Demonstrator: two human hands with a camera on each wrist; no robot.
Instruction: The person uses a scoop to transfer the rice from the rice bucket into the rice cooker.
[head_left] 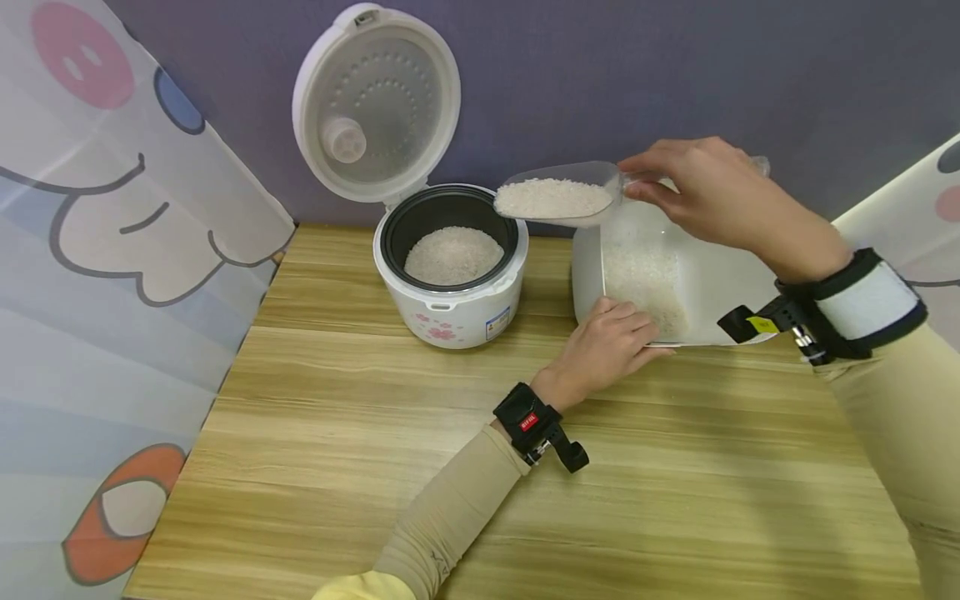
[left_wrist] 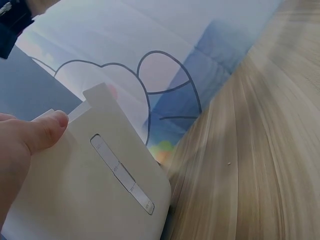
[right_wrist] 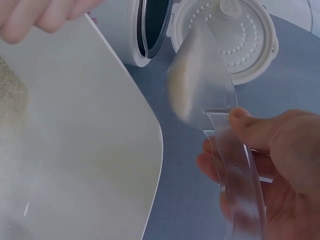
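My right hand [head_left: 693, 187] grips the handle of a clear plastic scoop [right_wrist: 207, 75] heaped with white rice [head_left: 555, 198]. The scoop is level, its tip just right of the rice cooker's rim. The white rice cooker [head_left: 450, 308] stands with its lid [head_left: 378, 104] raised, and a mound of rice [head_left: 454, 256] lies in its dark inner pot. With my left hand [head_left: 611, 342] I hold the near rim of a white rice bin [left_wrist: 95, 185], thumb on one side of the wall. More rice [head_left: 645, 283] shows inside the bin, which is tilted toward the cooker.
Both stand on a wood-grain table [head_left: 315, 467], close to a grey wall panel [head_left: 562, 75] at the back. Cartoon-printed cloth [head_left: 97, 333] hangs at the left, with more at the right. A narrow gap lies between the cooker and the bin.
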